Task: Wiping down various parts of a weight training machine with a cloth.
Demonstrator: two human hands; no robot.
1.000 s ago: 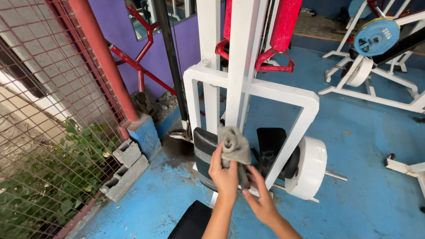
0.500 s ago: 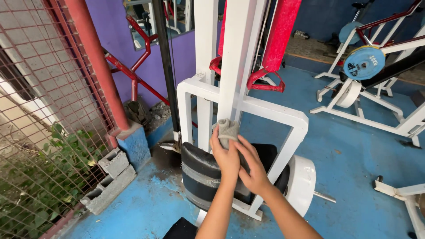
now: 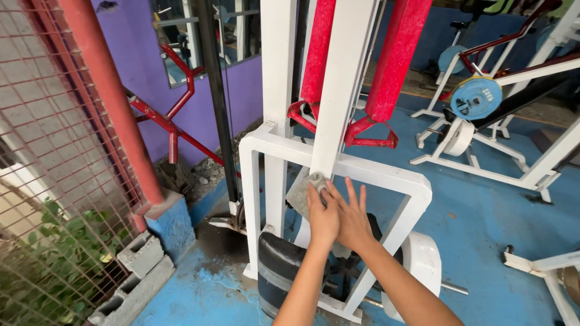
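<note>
My left hand [image 3: 322,217] presses a grey cloth [image 3: 301,192] against the white upright post [image 3: 338,96] of a white gym machine, just below its crossbar [image 3: 386,172]. My right hand [image 3: 353,218] lies beside and partly over the left, fingers spread, touching the cloth's lower part. Below the hands sit black weight plates [image 3: 281,271] and a white weight plate [image 3: 423,265] on a peg.
Red padded bars [image 3: 396,54] hang above the frame. A red mesh fence [image 3: 54,151] and red post [image 3: 106,102] stand at left, with concrete blocks [image 3: 136,271] at the base. White benches and a blue weight plate [image 3: 475,96] stand at the right on the blue floor.
Both hands rose with the cloth from in front of the black plates to the white post. My right hand's fingers spread apart. The view tilted upward.
</note>
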